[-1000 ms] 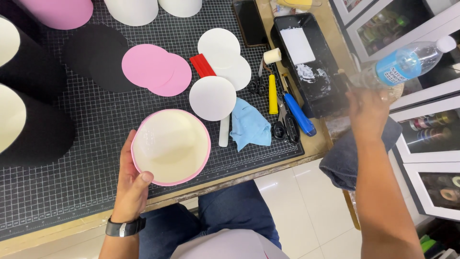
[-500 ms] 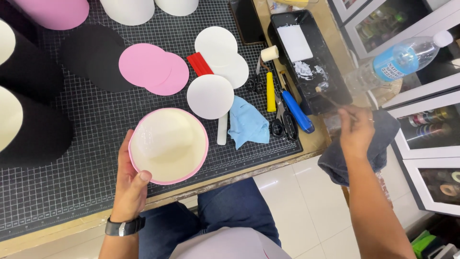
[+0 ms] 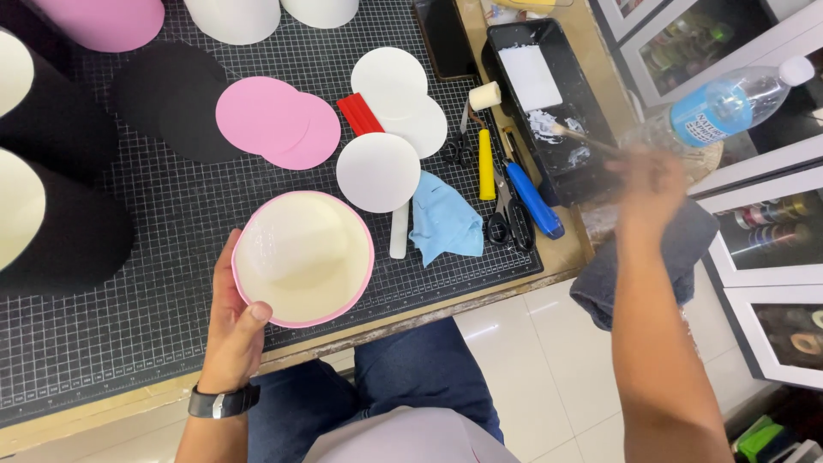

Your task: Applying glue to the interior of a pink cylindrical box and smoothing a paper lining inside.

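While the left hand [image 3: 236,321] grips the upward-opening pink cup [image 3: 303,258], the right hand [image 3: 649,176] pinches a brush [image 3: 583,140] pointing left into the black tray [image 3: 549,51]

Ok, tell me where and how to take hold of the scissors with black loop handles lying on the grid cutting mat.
Probably by the black loop handles of the scissors, coming from the table's near edge: the loops face that way, the blades point away. The yellow-handled tool and blue-handled tool flank the blades closely, so the handle end looks the freest.
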